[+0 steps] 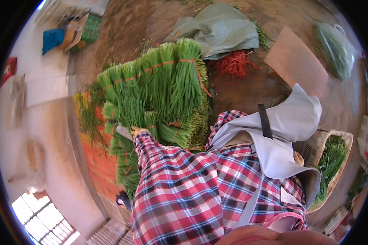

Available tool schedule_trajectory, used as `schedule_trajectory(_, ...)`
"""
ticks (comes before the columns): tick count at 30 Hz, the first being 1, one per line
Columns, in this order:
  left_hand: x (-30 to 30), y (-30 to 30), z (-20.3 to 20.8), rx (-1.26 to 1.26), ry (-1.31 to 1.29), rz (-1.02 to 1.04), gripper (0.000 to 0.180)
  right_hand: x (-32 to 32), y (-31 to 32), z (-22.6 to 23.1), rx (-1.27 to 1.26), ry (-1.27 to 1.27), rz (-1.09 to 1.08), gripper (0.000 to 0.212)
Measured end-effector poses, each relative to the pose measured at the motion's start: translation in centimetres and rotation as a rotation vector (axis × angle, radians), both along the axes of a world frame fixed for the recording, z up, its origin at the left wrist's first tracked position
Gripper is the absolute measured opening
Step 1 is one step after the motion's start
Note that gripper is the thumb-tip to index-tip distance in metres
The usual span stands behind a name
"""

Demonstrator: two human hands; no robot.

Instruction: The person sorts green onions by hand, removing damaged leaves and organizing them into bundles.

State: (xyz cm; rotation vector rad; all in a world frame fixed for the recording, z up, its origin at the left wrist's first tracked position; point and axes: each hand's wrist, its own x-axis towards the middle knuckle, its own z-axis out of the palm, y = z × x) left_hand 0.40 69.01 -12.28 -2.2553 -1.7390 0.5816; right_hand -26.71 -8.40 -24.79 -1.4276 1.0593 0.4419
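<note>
brn flr (124, 24) | bears grn bndls (157, 87) | gry-grn tarp (221, 30) | tan brd (297, 59)

Banded green bundles (157, 87) lie at eleven o'clock, the left hand (139, 131) against them at nine, beside a pale flat piece (124, 132). Red strands (234, 65) spread at one, a brown board (297, 59) at two.

Banded green bundles (159, 81) block low passage ahead of the left hand (139, 131); a flat grey piece (124, 131) crowds its left. Well right, open floor (241, 92) reaches a brown board (297, 57); under the sleeve (163, 157), clearance seems tight.
</note>
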Motion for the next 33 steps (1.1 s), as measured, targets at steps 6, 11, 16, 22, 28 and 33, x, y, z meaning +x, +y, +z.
schedule_trajectory(6,5.4,2.9,-0.9,-0.15,-0.64,-0.344,0.049,4.7,3.7,5.1,-0.135,0.006,0.125,0.027)
schedule_trajectory(11,18.6,-21.0,5.9,-0.263,-1.172,-1.656,0.028,2.2,6.8,6.9,-0.247,0.012,0.107,0.028)
schedule_trajectory(16,21.4,-30.4,-9.9,-1.222,-0.868,-1.094,0.017,1.7,9.6,9.3,-0.301,0.003,0.046,0.029)
schedule_trajectory(22,26.8,-23.3,-21.9,-1.059,-0.603,-0.175,0.051,1.2,13.4,11.7,-0.299,-0.043,0.05,0.028)
schedule_trajectory(28,21.0,-34.2,-9.0,-1.163,-0.434,-0.093,0.06,-2.4,18.8,17.6,-0.324,0.154,-0.017,0.031)
schedule_trajectory(33,19.9,-28.3,-9.8,-1.192,-0.489,-0.31,0.031,1.4,18.1,19.4,-0.287,0.122,0.019,0.031)
